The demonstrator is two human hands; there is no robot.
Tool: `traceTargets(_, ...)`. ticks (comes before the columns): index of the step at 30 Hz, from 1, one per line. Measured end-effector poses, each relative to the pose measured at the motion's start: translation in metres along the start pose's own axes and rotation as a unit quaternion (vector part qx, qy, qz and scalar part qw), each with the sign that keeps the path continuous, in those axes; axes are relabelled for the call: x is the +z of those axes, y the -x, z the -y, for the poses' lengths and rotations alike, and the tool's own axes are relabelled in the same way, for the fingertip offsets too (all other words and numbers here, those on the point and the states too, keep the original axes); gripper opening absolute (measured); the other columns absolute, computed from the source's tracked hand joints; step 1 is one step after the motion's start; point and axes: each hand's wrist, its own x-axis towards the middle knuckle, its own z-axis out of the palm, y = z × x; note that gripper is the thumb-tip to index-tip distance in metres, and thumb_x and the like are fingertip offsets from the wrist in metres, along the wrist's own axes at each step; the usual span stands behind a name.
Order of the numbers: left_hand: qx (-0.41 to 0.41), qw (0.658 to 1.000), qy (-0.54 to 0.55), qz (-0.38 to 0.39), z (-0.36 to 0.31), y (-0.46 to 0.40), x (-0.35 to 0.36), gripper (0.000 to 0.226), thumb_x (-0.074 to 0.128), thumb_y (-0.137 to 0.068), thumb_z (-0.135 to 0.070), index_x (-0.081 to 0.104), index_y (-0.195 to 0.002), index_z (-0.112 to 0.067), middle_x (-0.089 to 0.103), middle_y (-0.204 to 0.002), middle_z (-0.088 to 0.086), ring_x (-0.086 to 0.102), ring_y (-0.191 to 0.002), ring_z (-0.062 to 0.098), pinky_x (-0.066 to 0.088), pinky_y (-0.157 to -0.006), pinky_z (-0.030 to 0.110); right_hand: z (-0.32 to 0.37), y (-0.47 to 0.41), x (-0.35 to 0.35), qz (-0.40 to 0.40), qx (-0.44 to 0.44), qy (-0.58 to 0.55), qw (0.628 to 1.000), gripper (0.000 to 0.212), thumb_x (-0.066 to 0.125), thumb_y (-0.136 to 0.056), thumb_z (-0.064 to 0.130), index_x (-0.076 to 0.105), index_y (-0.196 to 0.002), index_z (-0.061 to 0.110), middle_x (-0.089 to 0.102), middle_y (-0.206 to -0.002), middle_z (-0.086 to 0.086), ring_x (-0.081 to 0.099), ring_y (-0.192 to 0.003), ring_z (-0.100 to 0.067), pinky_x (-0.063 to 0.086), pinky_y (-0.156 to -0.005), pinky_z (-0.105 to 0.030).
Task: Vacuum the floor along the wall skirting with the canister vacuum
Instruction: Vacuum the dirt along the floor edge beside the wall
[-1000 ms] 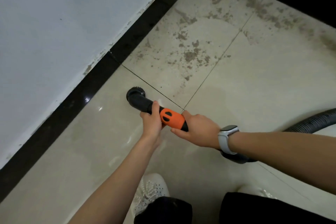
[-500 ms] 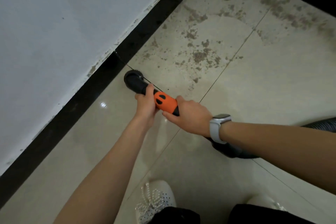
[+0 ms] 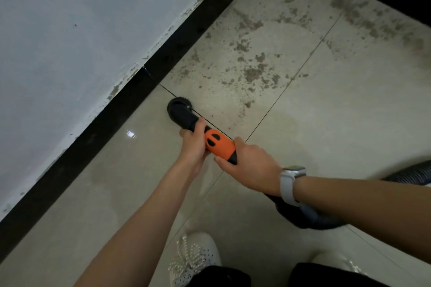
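No writing or brand mark can be read on anything in view; the only marking is a set of dark oval openings on the orange handle (image 3: 219, 144). Nearest to the camera, behind the grip, a white shoe (image 3: 196, 258) stands on the pale tile floor (image 3: 81, 193), and the ribbed black hose (image 3: 310, 216) loops from under the right wrist, which wears a watch (image 3: 291, 184), off to the right. The right hand (image 3: 249, 163) wraps the rear end of the handle; the left hand (image 3: 194, 144) curls round the black tube just ahead of the orange part. Ahead of the grip the round brush head (image 3: 179, 107) sits on the floor at a tile joint, close to the black skirting (image 3: 116, 119) but apart from it. Beyond and to the right of the brush, brown dirt patches (image 3: 251, 72) lie scattered over the tile, with smooth tile on the near side.
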Motion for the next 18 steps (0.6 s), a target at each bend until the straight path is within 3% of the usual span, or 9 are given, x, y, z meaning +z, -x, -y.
traceTargets(2, -0.018, 1.000, -0.006, 0.012, 0.010, 0.017, 0.011, 0.027, 0.047, -0.097, -0.027, 0.036, -0.110, -0.006, 0.049, -0.068, 0.002, 0.053, -0.054, 0.008, 0.046, -0.049, 0.024, -0.015, 0.017, 0.000, 0.002, 0.022, 0.007, 1.000, 0.042, 0.048, -0.090, 0.057, 0.041, -0.101, 0.017, 0.052, -0.078, 0.001, 0.056, -0.072, -0.024, 0.045, -0.065, -0.033)
traceTargets(5, -0.046, 0.998, -0.016, 0.031, 0.027, 0.042, 0.030, 0.029, 0.046, -0.098, -0.028, 0.029, -0.113, -0.010, 0.052, -0.081, 0.006, 0.055, -0.070, 0.014, 0.050, -0.061, 0.029, -0.041, 0.043, -0.003, 0.012, 0.047, 0.024, 0.999, 0.040, 0.048, -0.089, 0.057, 0.038, -0.099, 0.019, 0.048, -0.074, 0.003, 0.051, -0.070, -0.021, 0.040, -0.063, -0.031)
traceTargets(7, -0.063, 0.997, -0.008, 0.042, 0.036, 0.057, 0.042, 0.024, 0.045, -0.098, -0.027, 0.032, -0.110, -0.011, 0.053, -0.083, 0.007, 0.056, -0.073, 0.015, 0.052, -0.067, 0.031, -0.056, 0.055, -0.006, 0.021, 0.051, 0.044, 0.997, 0.041, 0.047, -0.089, 0.058, 0.038, -0.099, 0.019, 0.049, -0.076, 0.003, 0.052, -0.070, -0.021, 0.042, -0.063, -0.031)
traceTargets(9, -0.080, 0.996, -0.003, 0.049, 0.042, 0.069, 0.052, 0.014, 0.043, -0.099, -0.026, 0.037, -0.094, -0.016, 0.053, -0.082, 0.007, 0.056, -0.073, 0.015, 0.052, -0.074, 0.034, -0.070, 0.065, -0.011, 0.030, 0.047, 0.056, 0.997, 0.041, 0.047, -0.089, 0.059, 0.038, -0.099, 0.020, 0.050, -0.077, 0.003, 0.053, -0.070, -0.020, 0.045, -0.065, -0.032)
traceTargets(13, -0.095, 0.994, -0.010, 0.051, 0.053, 0.088, 0.072, 0.017, 0.042, -0.100, -0.026, 0.038, -0.086, -0.017, 0.054, -0.081, 0.007, 0.056, -0.074, 0.016, 0.051, -0.091, 0.044, -0.094, 0.078, -0.019, 0.043, 0.045, 0.043, 0.997, 0.043, 0.049, -0.089, 0.058, 0.043, -0.106, 0.018, 0.046, -0.071, 0.007, 0.051, -0.068, -0.019, 0.045, -0.066, -0.032)
traceTargets(18, -0.090, 0.992, -0.019, 0.086, 0.047, 0.087, 0.102, 0.023, 0.040, -0.101, -0.027, 0.035, -0.080, -0.019, 0.053, -0.082, 0.006, 0.056, -0.073, 0.014, 0.051, -0.086, 0.040, -0.114, 0.080, -0.034, 0.006, 0.071, 0.019, 0.997, 0.045, 0.050, -0.089, 0.057, 0.045, -0.108, 0.016, 0.050, -0.075, 0.002, 0.053, -0.070, -0.021, 0.046, -0.068, -0.035)
